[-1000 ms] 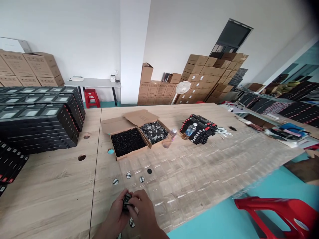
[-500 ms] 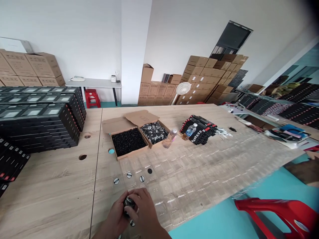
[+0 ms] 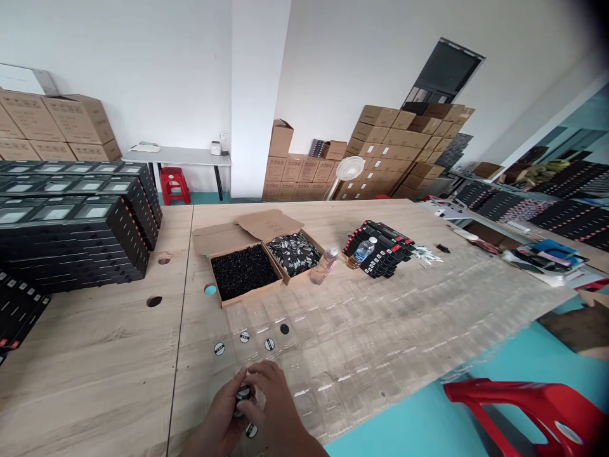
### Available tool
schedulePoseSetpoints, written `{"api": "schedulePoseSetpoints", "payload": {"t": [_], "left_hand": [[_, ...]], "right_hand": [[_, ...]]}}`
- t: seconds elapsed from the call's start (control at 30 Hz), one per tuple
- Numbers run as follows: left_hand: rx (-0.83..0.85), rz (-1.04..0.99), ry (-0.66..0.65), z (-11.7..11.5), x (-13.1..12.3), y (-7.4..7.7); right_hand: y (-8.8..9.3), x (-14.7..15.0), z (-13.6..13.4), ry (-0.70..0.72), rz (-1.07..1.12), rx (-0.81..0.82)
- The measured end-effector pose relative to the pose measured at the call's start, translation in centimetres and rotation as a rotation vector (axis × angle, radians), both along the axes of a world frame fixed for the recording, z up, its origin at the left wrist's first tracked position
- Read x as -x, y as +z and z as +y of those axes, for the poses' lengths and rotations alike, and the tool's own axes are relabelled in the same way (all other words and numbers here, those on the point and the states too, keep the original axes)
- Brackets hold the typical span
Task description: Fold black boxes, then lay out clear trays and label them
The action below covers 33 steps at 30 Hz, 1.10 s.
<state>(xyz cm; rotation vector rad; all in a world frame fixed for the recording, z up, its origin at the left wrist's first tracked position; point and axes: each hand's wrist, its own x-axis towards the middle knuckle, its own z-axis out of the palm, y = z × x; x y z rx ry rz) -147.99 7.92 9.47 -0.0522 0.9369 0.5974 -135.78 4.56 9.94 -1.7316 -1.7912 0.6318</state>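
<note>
Near the front edge of the table, my left hand (image 3: 221,412) is closed round a small stack of dark round discs (image 3: 242,397) with white markings. My right hand (image 3: 273,397) has its fingers on the same stack from the right. Beyond my hands, several round black-and-white discs (image 3: 244,337) and a plain black disc (image 3: 284,329) lie on clear plastic trays (image 3: 333,355). Another marked disc (image 3: 251,430) shows just below my hands, partly covered by them.
An open carton of small black parts (image 3: 245,271) stands beside one of black-and-white packets (image 3: 294,252). Two bottles (image 3: 324,265) (image 3: 361,251) and black boxes (image 3: 385,244) are farther right. Stacked black boxes (image 3: 71,247) fill the left; a red chair (image 3: 514,397) is at right.
The view has shifted slightly. My fingers have moved a little on the discs, and a marked face on the stack now shows more clearly between them.
</note>
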Motion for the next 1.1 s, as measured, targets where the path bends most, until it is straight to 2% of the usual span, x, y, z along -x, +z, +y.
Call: {"api": "schedulePoseSetpoints", "payload": {"t": [0.13,0.27,0.37,0.47,0.63,0.83,1.0,1.1], "left_hand": [[-0.016,0.034,-0.014,0.3,0.8,-0.3],[0.011,0.023,-0.094,0.6,2.0,-0.6],[-0.02,-0.002,-0.129,0.9,2.8,-1.0],[-0.082,-0.028,-0.13,1.2,3.6,-1.4],[-0.116,0.067,-0.097,1.5,3.4,-2.4],[-0.112,0.145,-0.011,1.5,2.0,-3.2],[-0.11,0.214,-0.037,1.8,1.6,-2.6],[-0.119,0.261,-0.051,2.1,1.2,-1.8]], "right_hand": [[-1.3,-5.4,3.6,-0.192,-0.294,0.195],[-3.3,-10.8,8.0,-0.261,-0.425,0.273],[-4.7,-12.4,10.3,-0.241,-0.495,0.299],[-6.0,-12.6,11.5,-0.2,-0.537,0.319],[-7.0,-13.2,12.1,-0.184,-0.532,0.338],[-7.1,-14.1,11.9,-0.191,-0.461,0.319],[-6.2,-13.7,10.8,-0.237,-0.325,0.279],[-5.1,-12.8,9.1,-0.302,-0.197,0.261]]}}
